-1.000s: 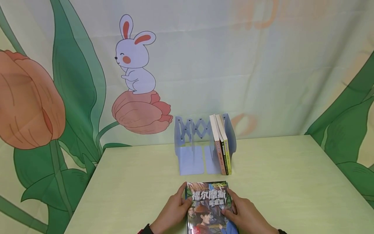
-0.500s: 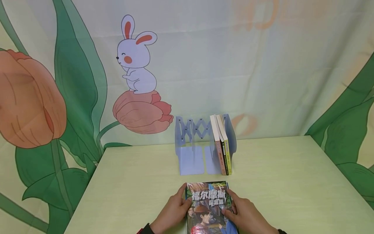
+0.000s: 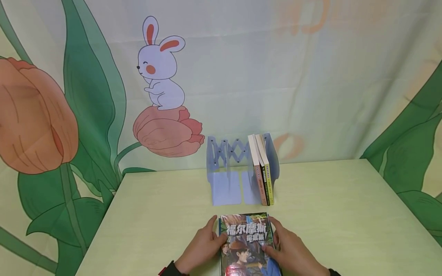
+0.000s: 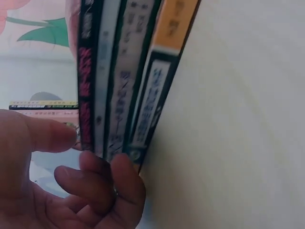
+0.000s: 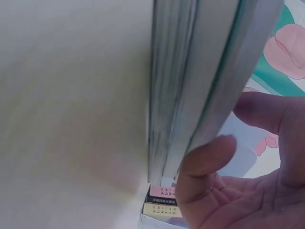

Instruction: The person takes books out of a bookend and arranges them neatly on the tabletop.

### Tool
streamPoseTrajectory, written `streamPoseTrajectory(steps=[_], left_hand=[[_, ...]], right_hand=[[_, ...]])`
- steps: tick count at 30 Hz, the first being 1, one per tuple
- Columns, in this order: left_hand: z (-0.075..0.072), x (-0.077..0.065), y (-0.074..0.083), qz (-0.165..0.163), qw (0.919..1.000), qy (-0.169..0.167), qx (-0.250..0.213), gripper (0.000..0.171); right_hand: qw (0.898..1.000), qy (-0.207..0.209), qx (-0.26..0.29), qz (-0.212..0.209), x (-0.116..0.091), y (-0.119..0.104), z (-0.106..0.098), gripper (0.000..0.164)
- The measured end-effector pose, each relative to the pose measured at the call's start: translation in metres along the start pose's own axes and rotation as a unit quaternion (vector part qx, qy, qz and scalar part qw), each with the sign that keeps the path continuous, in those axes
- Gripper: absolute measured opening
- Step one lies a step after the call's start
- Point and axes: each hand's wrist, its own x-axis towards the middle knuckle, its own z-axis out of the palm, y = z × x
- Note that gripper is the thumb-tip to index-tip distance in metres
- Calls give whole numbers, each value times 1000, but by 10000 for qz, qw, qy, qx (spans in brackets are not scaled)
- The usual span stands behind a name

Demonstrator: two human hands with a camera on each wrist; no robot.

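My left hand [image 3: 203,243] grasps the left side of a stack of books [image 3: 246,245], thumb over the top cover, fingers curled against the spines [image 4: 126,76]. The stack lies face up in the middle, low over the pale counter [image 3: 345,214]; I cannot tell whether it rests fully on it. My right hand [image 3: 293,249] grips the opposite side, thumb on the cover, fingers bent against the page edges [image 5: 200,81].

To hold this well, I judge that both hands should press inward evenly and reach the lowest book too, since the covers look glossy and a middle one could slip. Slivers of lower covers show past the top one, so squaring the sides between the palms would help.

Around me, from the left: a large orange tulip [image 3: 38,119] and a white rabbit [image 3: 165,69] printed on the cloth backdrop [image 3: 345,96]. Then, just beyond the stack's far edge, a blue-grey bookstand [image 3: 226,188] with crossed bars; its flat base plates and thin divider would hinder a careless forward push. Three books [image 3: 265,186], their spines pink, black and yellow, stand on end and take up its right section.
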Motion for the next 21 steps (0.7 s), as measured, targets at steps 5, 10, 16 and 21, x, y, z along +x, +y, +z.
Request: streamPoseTrajectory(steps=[5,10,16,21], left_hand=[[-9,0,3,-21,9998,204,-6,80],[-12,-1,7,119,9993,366,31,76],[-10,-3,9,339,9974,559,309,77],[-9,-5,15,509,9958,649,400,80]], right_hand=[[9995,299,46,-7,-2,-1,-4,85],[9962,732,-362,-311,-5,-2,-8,82],[9922,878,-702,-541,-7,0,-10,79],[9873,1051,-839,-848,-9,2,-11,82]])
